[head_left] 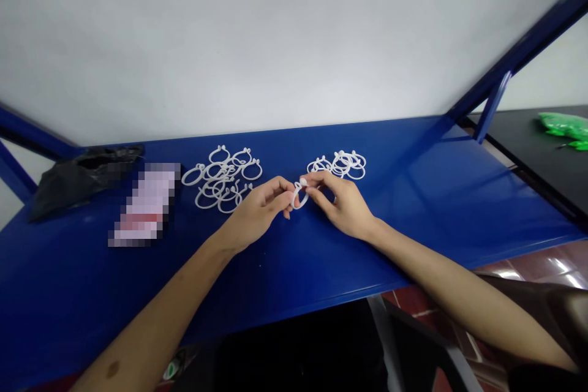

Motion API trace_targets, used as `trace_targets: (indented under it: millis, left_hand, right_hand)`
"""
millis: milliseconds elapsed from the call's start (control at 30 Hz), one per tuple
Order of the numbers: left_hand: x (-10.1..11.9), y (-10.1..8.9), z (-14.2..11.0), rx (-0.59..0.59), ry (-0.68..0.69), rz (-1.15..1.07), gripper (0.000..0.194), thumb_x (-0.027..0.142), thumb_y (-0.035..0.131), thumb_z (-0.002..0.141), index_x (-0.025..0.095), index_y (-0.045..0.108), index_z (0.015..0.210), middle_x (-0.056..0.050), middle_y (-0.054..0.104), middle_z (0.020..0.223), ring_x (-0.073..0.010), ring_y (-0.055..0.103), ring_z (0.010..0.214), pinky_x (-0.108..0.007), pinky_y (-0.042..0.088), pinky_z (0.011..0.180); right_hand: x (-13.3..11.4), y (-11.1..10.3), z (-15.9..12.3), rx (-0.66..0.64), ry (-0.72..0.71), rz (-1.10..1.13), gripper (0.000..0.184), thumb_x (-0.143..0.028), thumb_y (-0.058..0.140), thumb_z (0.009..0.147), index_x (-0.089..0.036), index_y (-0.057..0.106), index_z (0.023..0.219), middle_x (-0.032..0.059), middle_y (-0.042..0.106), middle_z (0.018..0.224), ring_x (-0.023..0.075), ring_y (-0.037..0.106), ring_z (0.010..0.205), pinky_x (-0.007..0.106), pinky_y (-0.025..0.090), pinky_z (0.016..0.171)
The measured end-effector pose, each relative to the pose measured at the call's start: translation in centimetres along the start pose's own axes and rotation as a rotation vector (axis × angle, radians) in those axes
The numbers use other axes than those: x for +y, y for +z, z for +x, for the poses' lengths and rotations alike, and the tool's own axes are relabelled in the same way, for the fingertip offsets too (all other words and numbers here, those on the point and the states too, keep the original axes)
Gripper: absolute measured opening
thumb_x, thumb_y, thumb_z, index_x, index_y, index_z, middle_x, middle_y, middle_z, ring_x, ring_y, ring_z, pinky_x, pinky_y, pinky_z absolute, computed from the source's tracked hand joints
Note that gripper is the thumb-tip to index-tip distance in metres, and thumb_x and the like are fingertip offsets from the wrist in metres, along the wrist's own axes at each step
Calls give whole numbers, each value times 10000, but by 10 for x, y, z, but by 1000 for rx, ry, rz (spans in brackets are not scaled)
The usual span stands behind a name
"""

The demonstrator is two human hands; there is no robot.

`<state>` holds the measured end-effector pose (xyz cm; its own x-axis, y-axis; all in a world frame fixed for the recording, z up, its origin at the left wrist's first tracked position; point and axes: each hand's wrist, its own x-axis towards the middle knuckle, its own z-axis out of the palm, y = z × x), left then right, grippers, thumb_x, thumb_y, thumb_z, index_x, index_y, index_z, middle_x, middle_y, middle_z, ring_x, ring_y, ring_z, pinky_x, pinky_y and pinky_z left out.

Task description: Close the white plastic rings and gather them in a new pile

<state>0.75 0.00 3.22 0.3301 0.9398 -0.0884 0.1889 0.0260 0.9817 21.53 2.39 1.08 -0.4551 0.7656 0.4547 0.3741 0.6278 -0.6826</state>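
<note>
Between both hands, just above the blue surface, is a white plastic curtain ring (296, 203) with small knobs at its top. My left hand (264, 208) pinches the ring's left side between thumb and fingers. On the other side, my right hand (342, 202) has its thumb and fingers closed at the ring's knobbed end. Whether the clasp is fastened is too small to make out. A loose pile of similar white rings (220, 180) lies beyond my left hand. Behind my right hand sits a smaller overlapping group of rings (342, 162).
The blue metal shelf (294, 269) ends at a white wall behind, with a blue brace (493, 104) at right. A black plastic bag (68, 184) and a pixelated pinkish packet (147, 202) lie at left. A green bag (565, 125) rests on a black table at far right.
</note>
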Motion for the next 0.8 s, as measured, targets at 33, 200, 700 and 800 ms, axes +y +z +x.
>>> trace_targets:
  millis: [33, 200, 700, 800]
  left_hand:
    - [-2, 1, 1, 21, -9, -42, 121, 303, 528, 922, 207, 590, 884, 4, 634, 841, -113, 564, 720, -290, 472, 734]
    - [-8, 4, 4, 164, 21, 5, 196, 409, 578, 922, 222, 626, 954, 5, 637, 838, -125, 567, 713, -291, 474, 704]
    - [-10, 17, -2, 386, 466, 603, 176, 137, 593, 898, 221, 630, 748, 18, 667, 718, -147, 580, 706, -287, 494, 687]
    - [-14, 19, -2, 381, 530, 647, 202, 110, 580, 899, 217, 609, 729, 14, 668, 709, -156, 579, 723, -298, 492, 701]
  right_hand:
    - [0, 1, 0, 15, 23, 37, 197, -236, 557, 995, -216, 622, 1180, 40, 742, 1025, 160, 709, 888, 324, 579, 807]
    - [-3, 3, 1, 101, 60, 90, 102, -236, 607, 969, -203, 647, 1057, 21, 737, 902, 140, 696, 790, 270, 552, 706]
    - [0, 1, -10, -49, -207, -60, 136, -227, 478, 1034, -208, 607, 994, 65, 674, 930, 182, 613, 869, 363, 538, 785]
    - [1, 2, -12, -76, -242, -131, 171, -228, 451, 1045, -195, 599, 965, 73, 667, 904, 183, 597, 836, 359, 527, 760]
